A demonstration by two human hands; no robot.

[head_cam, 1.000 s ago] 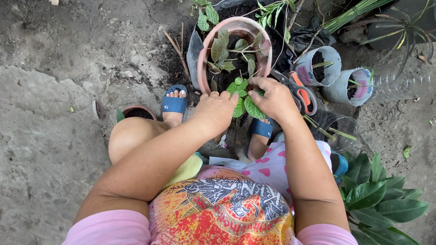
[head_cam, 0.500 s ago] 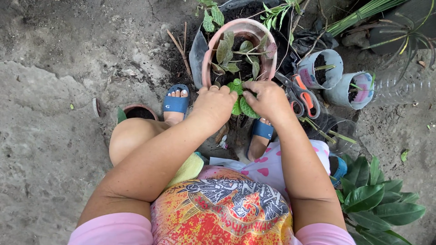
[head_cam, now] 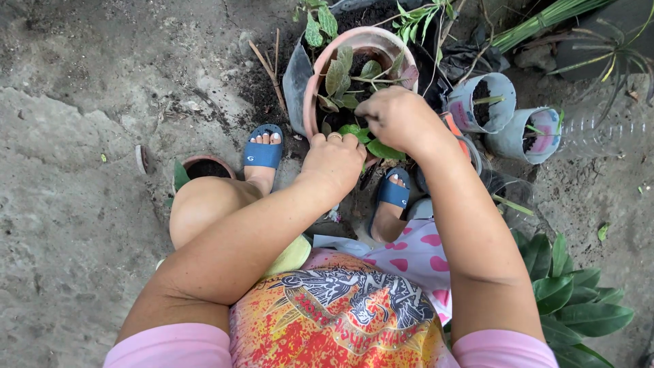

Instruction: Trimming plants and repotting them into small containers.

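A pink clay pot (head_cam: 319, 75) holds dark soil and a few leafy cuttings (head_cam: 338, 73). At its near rim, my left hand (head_cam: 334, 160) curls its fingers around a small green seedling (head_cam: 383, 149). My right hand (head_cam: 398, 117) reaches over the pot's near right side, knuckles up. Its fingertips point down into the soil and are hidden. The seedling's broad leaves stick out between the two hands.
Orange-handled scissors (head_cam: 454, 127) lie partly under my right wrist. Two grey cut-bottle planters (head_cam: 501, 92) (head_cam: 511, 136) with soil stand to the right, beside a clear plastic bottle (head_cam: 606, 123). A small brown pot (head_cam: 204, 165) sits left of my sandalled foot (head_cam: 262, 153). A leafy plant (head_cam: 579, 300) is at lower right.
My right hand has left the seedling's leaves and moved up and over the pot's soil, covering the scissors. My left hand stays at the rim with the seedling.
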